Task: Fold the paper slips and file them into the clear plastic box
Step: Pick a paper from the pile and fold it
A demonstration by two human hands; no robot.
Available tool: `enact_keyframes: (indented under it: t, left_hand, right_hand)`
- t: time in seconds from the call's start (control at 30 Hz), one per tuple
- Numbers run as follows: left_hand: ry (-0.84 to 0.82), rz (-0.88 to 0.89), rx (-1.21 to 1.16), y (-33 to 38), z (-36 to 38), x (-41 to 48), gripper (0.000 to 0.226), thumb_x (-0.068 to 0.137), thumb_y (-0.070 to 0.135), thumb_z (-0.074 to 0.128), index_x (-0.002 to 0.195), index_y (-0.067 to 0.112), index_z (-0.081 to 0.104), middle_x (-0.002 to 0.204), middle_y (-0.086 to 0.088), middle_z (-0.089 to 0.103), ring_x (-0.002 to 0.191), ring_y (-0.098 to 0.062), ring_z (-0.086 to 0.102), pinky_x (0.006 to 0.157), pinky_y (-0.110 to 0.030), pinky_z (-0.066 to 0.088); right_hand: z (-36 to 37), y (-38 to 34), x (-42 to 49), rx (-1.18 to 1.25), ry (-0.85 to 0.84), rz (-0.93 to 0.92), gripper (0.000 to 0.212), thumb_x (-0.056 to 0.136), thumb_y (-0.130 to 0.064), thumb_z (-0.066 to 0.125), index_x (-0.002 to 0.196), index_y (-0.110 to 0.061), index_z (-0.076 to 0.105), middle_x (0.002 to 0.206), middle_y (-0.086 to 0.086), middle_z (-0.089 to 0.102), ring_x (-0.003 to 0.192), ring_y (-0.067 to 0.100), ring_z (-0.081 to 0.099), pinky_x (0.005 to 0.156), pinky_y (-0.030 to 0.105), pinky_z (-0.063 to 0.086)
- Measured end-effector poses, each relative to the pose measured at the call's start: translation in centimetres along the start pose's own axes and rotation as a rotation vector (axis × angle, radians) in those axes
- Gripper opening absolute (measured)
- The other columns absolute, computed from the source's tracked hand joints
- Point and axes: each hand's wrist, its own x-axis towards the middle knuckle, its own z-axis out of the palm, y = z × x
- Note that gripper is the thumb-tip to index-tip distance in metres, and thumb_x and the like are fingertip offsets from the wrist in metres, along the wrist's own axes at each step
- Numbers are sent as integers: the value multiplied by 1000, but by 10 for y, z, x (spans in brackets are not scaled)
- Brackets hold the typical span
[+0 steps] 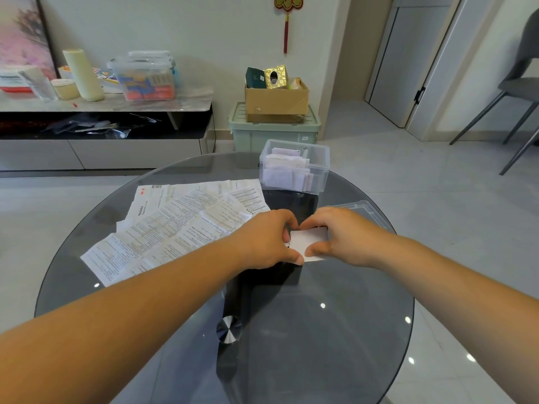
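A small folded white paper slip (306, 242) lies on the round glass table (291, 330), held between both hands. My left hand (262, 242) pinches its left edge with thumb and curled fingers. My right hand (339, 236) pinches its right edge the same way. Several unfolded printed paper slips (180, 225) are fanned out on the table left of my hands. The clear plastic box (294, 167) stands at the far side of the table, open, with several folded slips upright inside.
The box's clear lid (366, 212) lies just behind my right hand. Beyond the table stand a green storage bin (274, 135) with a cardboard box on it, a low TV cabinet (102, 126) at left, and a grey chair (516, 88) at right.
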Motion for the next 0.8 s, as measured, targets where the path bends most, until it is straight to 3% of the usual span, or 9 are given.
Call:
enact_keyframes:
  t: [0.1, 0.23, 0.33, 0.43, 0.57, 0.67, 0.8]
  left_hand:
    - [-23, -24, -3, 0, -2, 2, 53, 74, 37, 87, 117, 25, 59, 95, 10, 59, 84, -10, 59, 72, -22, 44]
    - [-99, -78, 40, 6, -8, 5, 52, 75, 34, 87, 116, 22, 59, 93, 7, 59, 81, -13, 57, 74, -25, 43]
    - [-152, -101, 83, 12, -11, 9, 59, 74, 33, 88, 124, 20, 57, 110, 2, 64, 91, -20, 61, 83, -28, 47]
    - [-173, -116, 111, 17, -12, 12, 48, 77, 31, 86, 117, 16, 64, 112, -1, 66, 90, -22, 61, 85, -28, 48]
    - [-175, -115, 114, 19, -12, 11, 40, 77, 29, 86, 109, 18, 64, 107, -1, 64, 87, -20, 59, 89, -29, 50]
    - [-161, -97, 94, 17, -11, 8, 40, 75, 28, 87, 104, 21, 60, 100, 5, 61, 80, -13, 56, 83, -27, 51]
    - [-136, -78, 52, 16, -10, 3, 37, 76, 26, 86, 99, 22, 57, 95, 7, 58, 79, -15, 55, 69, -21, 43]
  right_hand:
    - [2, 0, -2, 18, 25, -11, 44, 84, -35, 78, 126, -33, 65, 117, -13, 62, 106, 10, 55, 91, 29, 46]
    - [4, -3, -1, 78, 26, -13, 48, 81, -31, 81, 125, -33, 64, 112, -18, 61, 101, 7, 58, 84, 21, 46]
    - [4, -5, 0, 89, 24, -14, 55, 76, -31, 85, 127, -32, 62, 117, -15, 63, 103, 7, 59, 87, 22, 48]
    - [3, -4, 0, 129, 15, 6, 51, 72, -31, 88, 117, -33, 63, 108, -13, 65, 95, 7, 61, 75, 17, 46]
    - [3, -3, 1, 149, -3, 36, 43, 70, -32, 90, 103, -34, 62, 98, -14, 64, 87, 4, 61, 70, 19, 47]
    - [3, -4, 0, 139, -13, 45, 40, 70, -32, 90, 98, -35, 62, 94, -13, 64, 82, 4, 61, 66, 18, 44]
    - [2, -7, -2, 132, -16, 43, 36, 71, -32, 89, 94, -36, 61, 90, -16, 64, 80, 2, 60, 63, 17, 42]
